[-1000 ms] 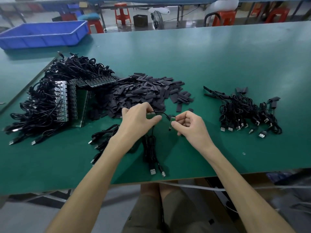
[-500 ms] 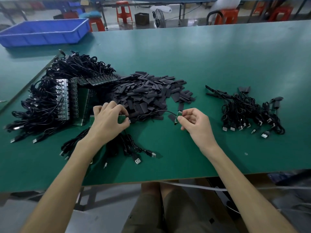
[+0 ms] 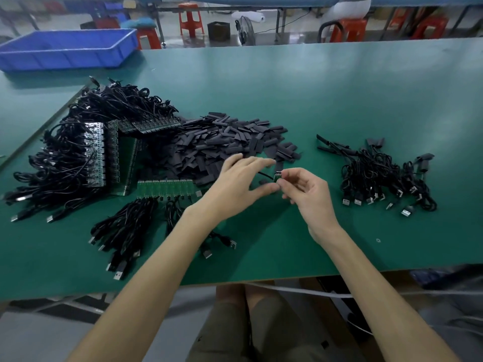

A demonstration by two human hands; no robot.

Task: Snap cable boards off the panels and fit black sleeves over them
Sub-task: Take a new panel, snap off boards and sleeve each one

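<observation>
Head view: we see the right grip [image 3: 311,194] pinching a small board [image 3: 277,176]. The left grip [image 3: 240,181], fingers spread and blurred, hides part of the sleeves [image 3: 224,142]; a panel [image 3: 164,188] lies near its wrist.

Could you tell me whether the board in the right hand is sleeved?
Unsleeved: the board pinched by the right hand shows bare green.

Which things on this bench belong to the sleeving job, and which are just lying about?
Job: cable board pinched by right hand; left hand by black sleeves; green panel strip; stacked panels; sleeved cables.
Lying about: blue crate; red stool; fan.
</observation>
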